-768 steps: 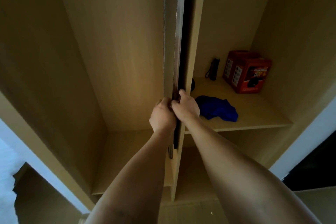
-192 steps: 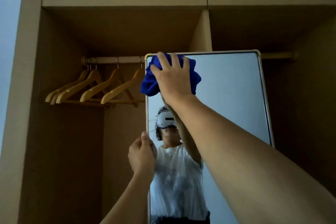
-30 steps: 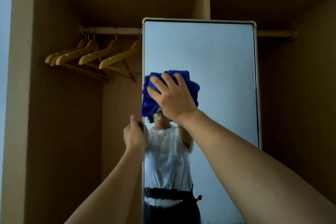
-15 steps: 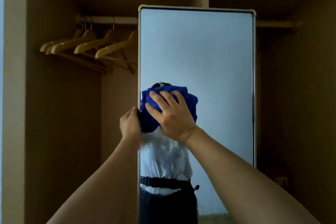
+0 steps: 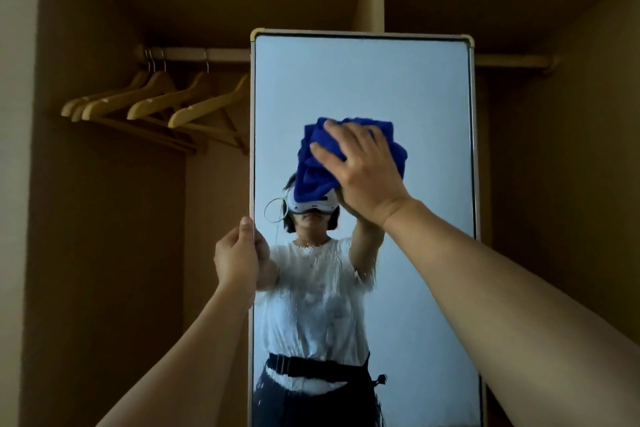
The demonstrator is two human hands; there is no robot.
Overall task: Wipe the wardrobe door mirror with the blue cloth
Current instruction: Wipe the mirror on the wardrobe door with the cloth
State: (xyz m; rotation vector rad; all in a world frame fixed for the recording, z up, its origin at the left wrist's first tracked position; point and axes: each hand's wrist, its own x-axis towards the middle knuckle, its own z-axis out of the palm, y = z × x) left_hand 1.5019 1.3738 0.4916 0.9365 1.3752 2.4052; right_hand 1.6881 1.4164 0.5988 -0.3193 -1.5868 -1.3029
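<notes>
Risk: right hand [image 5: 363, 170], fingers spread, presses cloth [image 5: 313, 173] on mirror [image 5: 426, 107]; left hand [image 5: 237, 258] pinching the frame edge may slip, letting the mirror swing away.

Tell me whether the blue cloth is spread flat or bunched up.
Bunched up. The blue cloth shows thick folds and bulges under the right hand, pressed against the mirror.

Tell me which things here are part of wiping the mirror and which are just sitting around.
Part of the job:
blue cloth, pressed to the glass by the right hand
mirror
left hand, gripping the mirror's left edge

Just there:
wooden hangers
hanging rail
</notes>
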